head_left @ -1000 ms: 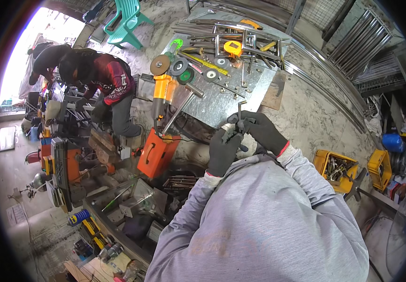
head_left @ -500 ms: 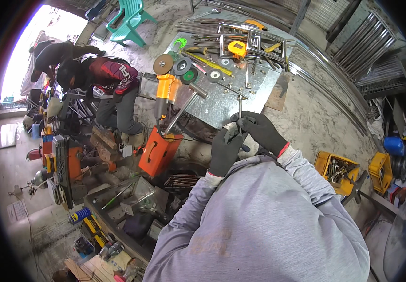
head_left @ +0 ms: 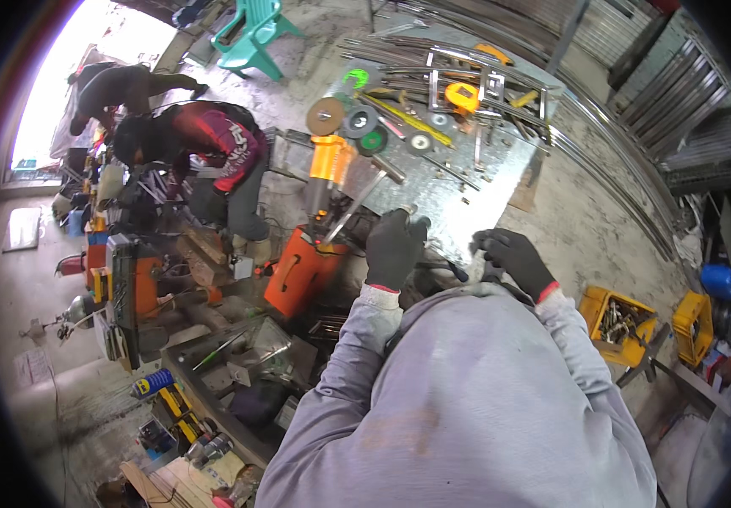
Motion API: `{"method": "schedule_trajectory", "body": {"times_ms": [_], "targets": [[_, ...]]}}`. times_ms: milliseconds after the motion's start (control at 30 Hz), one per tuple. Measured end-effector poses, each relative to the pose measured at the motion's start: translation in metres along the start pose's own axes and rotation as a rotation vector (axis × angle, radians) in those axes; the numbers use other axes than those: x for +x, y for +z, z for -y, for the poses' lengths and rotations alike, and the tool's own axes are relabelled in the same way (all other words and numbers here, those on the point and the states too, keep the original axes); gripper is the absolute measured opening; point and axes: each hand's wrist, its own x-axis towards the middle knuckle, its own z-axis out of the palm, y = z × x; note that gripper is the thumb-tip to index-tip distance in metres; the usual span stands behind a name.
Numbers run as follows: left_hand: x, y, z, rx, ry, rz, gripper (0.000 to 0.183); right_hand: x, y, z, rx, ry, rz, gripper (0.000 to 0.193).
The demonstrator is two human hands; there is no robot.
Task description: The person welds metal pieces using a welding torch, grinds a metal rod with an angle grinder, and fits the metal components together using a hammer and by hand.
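Note:
Dark work gloves cover both hands. My left hand [head_left: 395,248] is raised at the near edge of the metal-topped table [head_left: 416,182], its fingers curled, with a small greyish piece [head_left: 409,208] showing at the fingertips. Apart from it, my right hand [head_left: 516,258] has its fingers bent together near the table's near right corner; what they hold, if anything, is too small to tell. Between and below the hands shows a dark handle-like end [head_left: 458,273]. On the tabletop beyond them lies a thin metal rod [head_left: 458,176]. A hammer [head_left: 365,199] rests left of my left hand.
An orange angle grinder [head_left: 327,169], grinding discs [head_left: 359,122], a yellow tape measure [head_left: 463,97] and metal frames [head_left: 491,86] lie on the table. An orange metal box [head_left: 302,271] stands at left. A yellow bin [head_left: 615,326] holds metal parts at right. Two people [head_left: 213,144] work at far left.
My hands, together around an upright rod before, have moved apart, left hand leftward and right hand rightward. That upright rod no longer shows between them. The whole view has shifted slightly.

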Motion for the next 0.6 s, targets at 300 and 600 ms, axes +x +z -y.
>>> {"method": "schedule_trajectory", "body": {"times_ms": [300,600], "targets": [[0.115,-0.077,0.141,0.252,-0.292,-0.211,0.053,-0.043,-0.005,-0.008,0.126,0.090,-0.333,0.043],[0.136,-0.081,0.194,-0.054,-0.306,0.030,0.054,-0.087,0.031,0.002,0.154,0.009,-0.432,0.049]]}}
